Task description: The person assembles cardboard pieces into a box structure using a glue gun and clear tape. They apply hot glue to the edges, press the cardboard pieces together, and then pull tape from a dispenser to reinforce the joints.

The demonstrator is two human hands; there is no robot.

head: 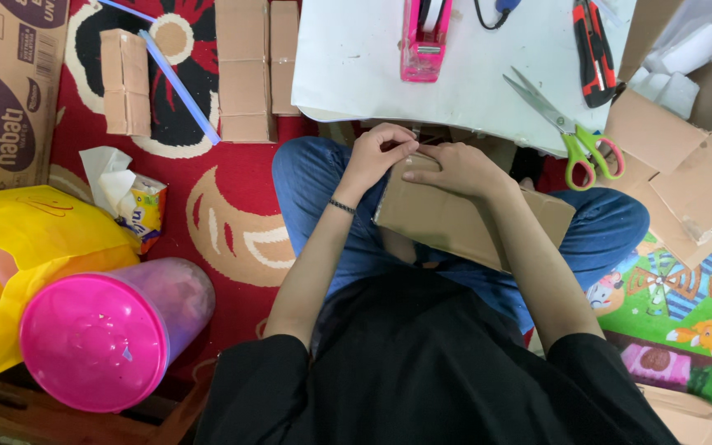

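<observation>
- red patterned rug: it carries nearly everything; the person sits cross-legged at its middle, a low white desk over the knees.
- cardboard box: the thing in hand, lying tilted across the lap, just under the desk's near edge. plain brown, flat, oblong, clean faces, its upper end hidden under the fingers.
- step in hand, as i judge it: closing or sealing that upper end. the next move seems to call for holding the flap flat and steady while the edge is worked; nothing of that seam shows.
- pink-lidded jar: lies on its side at the rug's left edge, beside a yellow bag.
- taped brown boxes: stacked at the rug's far side, left of the desk.
- left hand: fingers curled together, pinching at the box's top edge.
- right hand: flat, fingers pressed together on the box's top face, touching the left hand.
- green-handled scissors: at the desk's right near corner.
- pink tape dispenser: at the desk's far edge.
</observation>
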